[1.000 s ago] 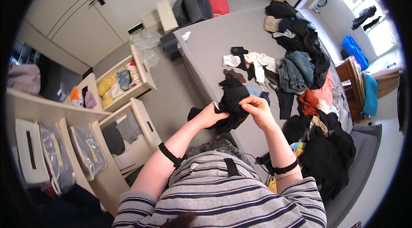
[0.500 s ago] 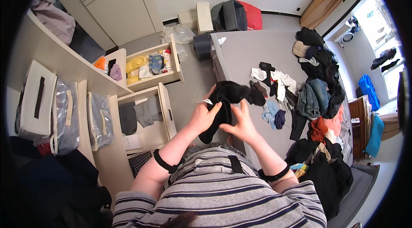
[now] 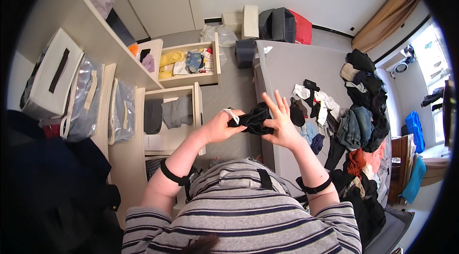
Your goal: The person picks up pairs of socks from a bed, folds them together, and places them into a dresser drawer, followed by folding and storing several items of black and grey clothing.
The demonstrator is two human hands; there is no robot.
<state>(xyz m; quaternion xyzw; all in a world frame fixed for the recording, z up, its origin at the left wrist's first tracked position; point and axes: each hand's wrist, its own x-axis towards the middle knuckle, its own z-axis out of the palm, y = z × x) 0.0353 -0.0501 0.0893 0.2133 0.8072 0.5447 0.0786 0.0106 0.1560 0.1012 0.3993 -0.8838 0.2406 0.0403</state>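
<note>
A piece of black clothing [image 3: 256, 119], bunched and folded small, is stretched between my two hands in front of my chest. My left hand [image 3: 221, 127] grips its left end between thumb and fingers. A small white loop or strip [image 3: 232, 115] shows at the left fingers; I cannot make out what it is. At the right end, my right hand [image 3: 287, 127] pinches the cloth low down by the thumb, with its other fingers spread upward. What kind of garment it is cannot be told.
To the left, open drawers hold grey clothes [image 3: 177, 113] and colourful folded clothes [image 3: 194, 61]. Clear storage bags [image 3: 123, 113] stand on the shelf. On the right is a bed [image 3: 296, 58] with piled clothes [image 3: 356, 125]. Dark bins [image 3: 277, 23] stand by the far wall.
The black clothing hung long and loose; now it is gathered into a short bundle. My right hand has gone from open beside it to pinching it. The whole scene has shifted rightward in view.
</note>
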